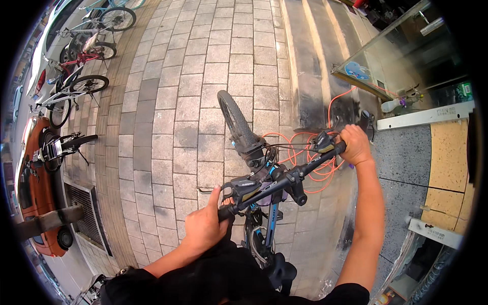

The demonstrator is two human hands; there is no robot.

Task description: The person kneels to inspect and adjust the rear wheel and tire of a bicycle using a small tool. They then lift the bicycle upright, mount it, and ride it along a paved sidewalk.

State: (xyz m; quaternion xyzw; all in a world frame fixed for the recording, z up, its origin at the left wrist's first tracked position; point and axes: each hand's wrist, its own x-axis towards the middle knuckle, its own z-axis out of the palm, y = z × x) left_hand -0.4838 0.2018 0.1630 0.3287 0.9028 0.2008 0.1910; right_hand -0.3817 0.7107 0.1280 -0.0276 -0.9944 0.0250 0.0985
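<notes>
Both hands on the bars of a blue-framed bicycle, standing on grey block paving.

Left hand [206,223] closed round the left black rubber grip of the handlebar [282,180], thumb up against the shifter; right hand [356,145] closed round the right grip. Handlebar: straight black tube with brake levers and thin cables. Ahead of it, the front wheel [236,122], knobby black tyre, turned left. Right of the wheel, a coiled orange hose [305,152], glossy and looped, lies at the foot of worn concrete steps [310,61]. Beyond the hose, a glass door panel [386,56] carries a round blue sticker low down; a clear plastic bottle [392,105] lies by its base, contents unreadable. Far left of the wheel: parked bicycles [76,76] and an orange car [33,188].
</notes>
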